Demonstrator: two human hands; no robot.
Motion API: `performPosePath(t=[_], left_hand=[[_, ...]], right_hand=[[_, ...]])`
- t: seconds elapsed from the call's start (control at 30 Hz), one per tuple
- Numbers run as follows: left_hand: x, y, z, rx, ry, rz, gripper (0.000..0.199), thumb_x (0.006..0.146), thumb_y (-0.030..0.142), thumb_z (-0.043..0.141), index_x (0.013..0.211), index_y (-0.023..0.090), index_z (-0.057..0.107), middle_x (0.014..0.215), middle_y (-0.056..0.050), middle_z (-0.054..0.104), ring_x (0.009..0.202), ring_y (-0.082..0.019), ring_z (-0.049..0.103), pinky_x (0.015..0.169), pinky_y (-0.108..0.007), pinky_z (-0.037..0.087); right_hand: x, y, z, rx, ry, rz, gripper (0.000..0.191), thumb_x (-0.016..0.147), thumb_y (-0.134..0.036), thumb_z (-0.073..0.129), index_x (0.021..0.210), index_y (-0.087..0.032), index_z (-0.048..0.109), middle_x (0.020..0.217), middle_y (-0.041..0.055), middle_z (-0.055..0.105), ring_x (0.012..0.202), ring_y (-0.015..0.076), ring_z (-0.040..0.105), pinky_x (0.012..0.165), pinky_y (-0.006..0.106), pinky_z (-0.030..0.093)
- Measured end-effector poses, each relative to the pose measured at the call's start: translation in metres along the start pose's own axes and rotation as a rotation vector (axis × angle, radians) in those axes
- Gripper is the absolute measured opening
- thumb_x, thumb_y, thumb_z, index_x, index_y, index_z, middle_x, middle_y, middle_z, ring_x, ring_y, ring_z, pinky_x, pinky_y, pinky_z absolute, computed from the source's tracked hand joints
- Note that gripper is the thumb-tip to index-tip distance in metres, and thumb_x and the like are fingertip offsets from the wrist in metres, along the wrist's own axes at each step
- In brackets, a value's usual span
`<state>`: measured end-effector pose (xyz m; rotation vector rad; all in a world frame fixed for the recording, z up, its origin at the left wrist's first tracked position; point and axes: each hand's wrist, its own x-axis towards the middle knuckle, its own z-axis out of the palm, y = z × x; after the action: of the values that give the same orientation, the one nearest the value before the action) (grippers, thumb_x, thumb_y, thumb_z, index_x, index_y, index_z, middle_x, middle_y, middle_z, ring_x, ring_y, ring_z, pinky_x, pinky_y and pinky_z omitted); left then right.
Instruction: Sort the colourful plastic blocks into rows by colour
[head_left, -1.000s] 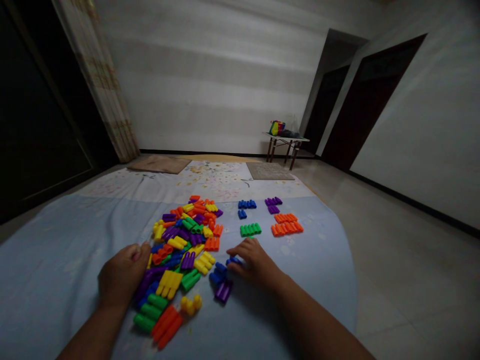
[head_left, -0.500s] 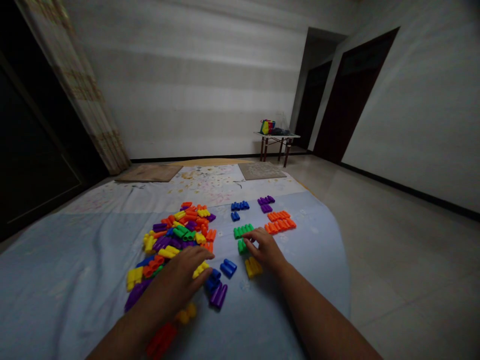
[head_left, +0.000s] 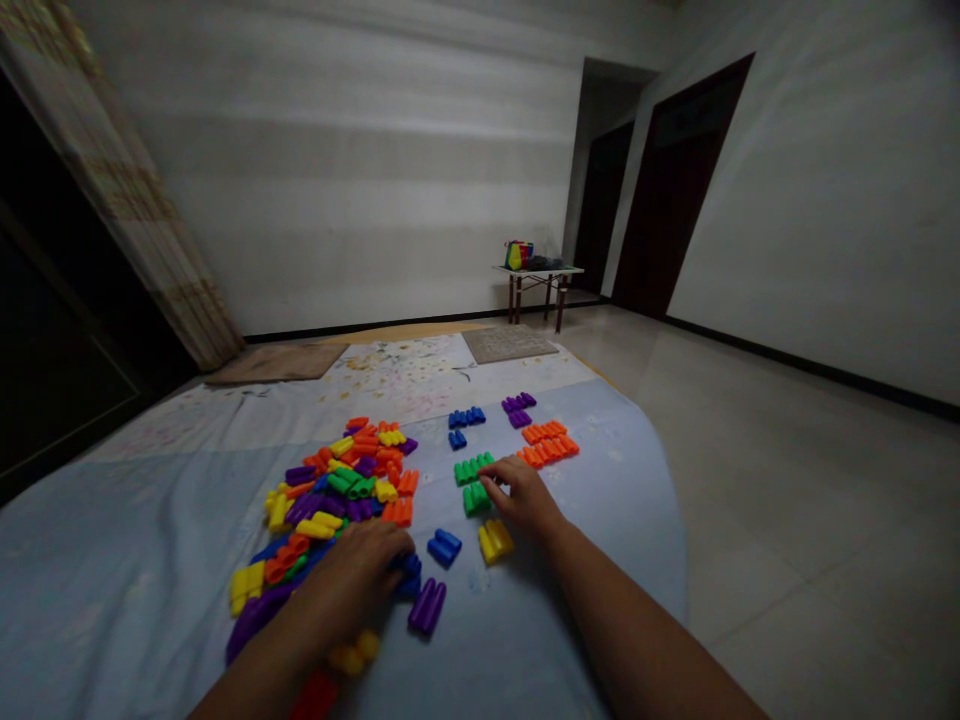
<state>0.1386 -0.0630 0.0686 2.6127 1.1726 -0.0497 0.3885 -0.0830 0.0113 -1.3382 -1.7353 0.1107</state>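
- My right hand [head_left: 523, 492]: thumb and index fingertips close together at the right edge of the short green piece [head_left: 476, 499]; can't tell if they pinch it or only touch.
- Short green piece lies flat on the blue cloth [head_left: 592, 620], just nearer me than the longer green row [head_left: 472, 469].
- Yellow piece [head_left: 495, 541] near, below my right hand, on my side of the greens.
- My left hand [head_left: 364, 565]: palm down, fingers bent, over the near right side of the mixed heap [head_left: 351, 484]; thumb side at dark blue pieces [head_left: 409, 580], partly covered. Can't tell if it grips any.
- Loose blue piece [head_left: 445, 547] between my two hands, apart from both.
- Purple piece [head_left: 427, 607] just beside the dark blue pieces, nearer me.
- Blurred yellow knobbed piece [head_left: 355, 655] by my left wrist; red-orange piece [head_left: 313, 695] past it, half hidden by forearm.
- Farther out, sorted by colour: blue row [head_left: 466, 417] with small blue piece [head_left: 457, 440] below, purple rows [head_left: 519, 408], orange rows [head_left: 550, 446] right of the greens.
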Motion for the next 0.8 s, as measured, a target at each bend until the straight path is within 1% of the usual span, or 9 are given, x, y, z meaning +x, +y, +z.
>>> performPosePath(t=[0.07, 0.13, 0.2, 0.23, 0.37, 0.5, 0.57, 0.67, 0.8], left_hand=[[0.001, 0.000, -0.002, -0.007, 0.061, -0.020, 0.020, 0.074, 0.021, 0.052, 0.090, 0.024, 0.063, 0.097, -0.002, 0.063, 0.092, -0.019, 0.054, 0.081, -0.031, 0.036], [0.003, -0.001, -0.003, -0.004, 0.157, -0.034, 0.020, 0.076, 0.023, 0.051, 0.093, 0.023, 0.061, 0.099, -0.003, 0.061, 0.094, -0.018, 0.053, 0.081, -0.031, 0.035], [0.006, -0.003, 0.000, 0.018, 0.238, -0.044, 0.019, 0.077, 0.022, 0.051, 0.093, 0.023, 0.060, 0.100, -0.003, 0.060, 0.095, -0.019, 0.052, 0.081, -0.031, 0.034], [0.007, -0.004, 0.003, 0.033, 0.253, -0.048, 0.018, 0.077, 0.021, 0.051, 0.092, 0.023, 0.060, 0.099, -0.003, 0.060, 0.095, -0.019, 0.052, 0.081, -0.032, 0.033], [0.006, -0.010, 0.012, 0.022, 0.224, -0.040, 0.016, 0.074, 0.026, 0.057, 0.089, 0.023, 0.061, 0.096, -0.002, 0.061, 0.092, -0.019, 0.052, 0.080, -0.032, 0.033], [-0.001, -0.012, 0.010, -0.068, 0.221, -0.065, 0.025, 0.072, 0.040, 0.060, 0.091, 0.024, 0.063, 0.097, -0.002, 0.063, 0.094, -0.020, 0.054, 0.082, -0.033, 0.034], [-0.003, -0.013, 0.008, -0.104, 0.255, -0.091, 0.028, 0.075, 0.046, 0.054, 0.090, 0.023, 0.064, 0.096, -0.003, 0.064, 0.093, -0.020, 0.055, 0.083, -0.033, 0.035], [-0.003, -0.014, 0.007, -0.111, 0.322, -0.110, 0.032, 0.082, 0.046, 0.044, 0.089, 0.022, 0.065, 0.094, -0.005, 0.065, 0.091, -0.020, 0.056, 0.081, -0.033, 0.036], [-0.004, -0.014, 0.015, -0.078, 0.325, -0.110, 0.036, 0.083, 0.047, 0.040, 0.088, 0.021, 0.065, 0.091, -0.006, 0.065, 0.089, -0.020, 0.057, 0.080, -0.034, 0.037]], right_hand=[[0.000, -0.001, 0.000, 0.001, -0.004, 0.003, 0.013, 0.082, -0.020, 0.053, 0.088, -0.018, 0.065, 0.074, 0.0035, 0.062, 0.072, 0.0148, 0.052, 0.068, 0.028, 0.043], [0.000, -0.001, 0.000, 0.004, -0.010, 0.006, 0.013, 0.082, -0.020, 0.053, 0.088, -0.018, 0.065, 0.075, 0.0035, 0.062, 0.072, 0.0148, 0.053, 0.069, 0.028, 0.043], [0.000, -0.002, 0.000, 0.008, -0.016, 0.014, 0.013, 0.082, -0.020, 0.053, 0.088, -0.018, 0.065, 0.076, 0.0036, 0.063, 0.073, 0.0149, 0.053, 0.069, 0.028, 0.043], [0.000, -0.001, 0.000, 0.010, -0.019, 0.020, 0.013, 0.082, -0.020, 0.053, 0.088, -0.018, 0.065, 0.076, 0.0036, 0.063, 0.074, 0.0150, 0.053, 0.070, 0.028, 0.043], [-0.001, 0.001, 0.000, 0.013, -0.032, 0.048, 0.014, 0.082, -0.021, 0.053, 0.089, -0.018, 0.065, 0.079, 0.0039, 0.064, 0.075, 0.0154, 0.054, 0.071, 0.029, 0.043], [-0.002, 0.002, 0.001, -0.002, -0.048, 0.026, 0.013, 0.082, -0.021, 0.053, 0.088, -0.018, 0.064, 0.077, 0.0037, 0.064, 0.075, 0.0157, 0.055, 0.072, 0.030, 0.043], [-0.002, 0.001, 0.002, -0.008, -0.054, 0.020, 0.013, 0.082, -0.021, 0.053, 0.088, -0.018, 0.064, 0.077, 0.0037, 0.063, 0.074, 0.0158, 0.055, 0.071, 0.030, 0.044], [-0.003, -0.003, 0.003, -0.008, -0.072, 0.004, 0.013, 0.082, -0.021, 0.053, 0.089, -0.019, 0.065, 0.077, 0.0041, 0.063, 0.075, 0.0161, 0.055, 0.071, 0.031, 0.044], [-0.005, -0.008, 0.007, 0.003, -0.094, -0.040, 0.014, 0.082, -0.021, 0.053, 0.091, -0.019, 0.064, 0.080, 0.0045, 0.064, 0.078, 0.0167, 0.055, 0.073, 0.031, 0.045]])
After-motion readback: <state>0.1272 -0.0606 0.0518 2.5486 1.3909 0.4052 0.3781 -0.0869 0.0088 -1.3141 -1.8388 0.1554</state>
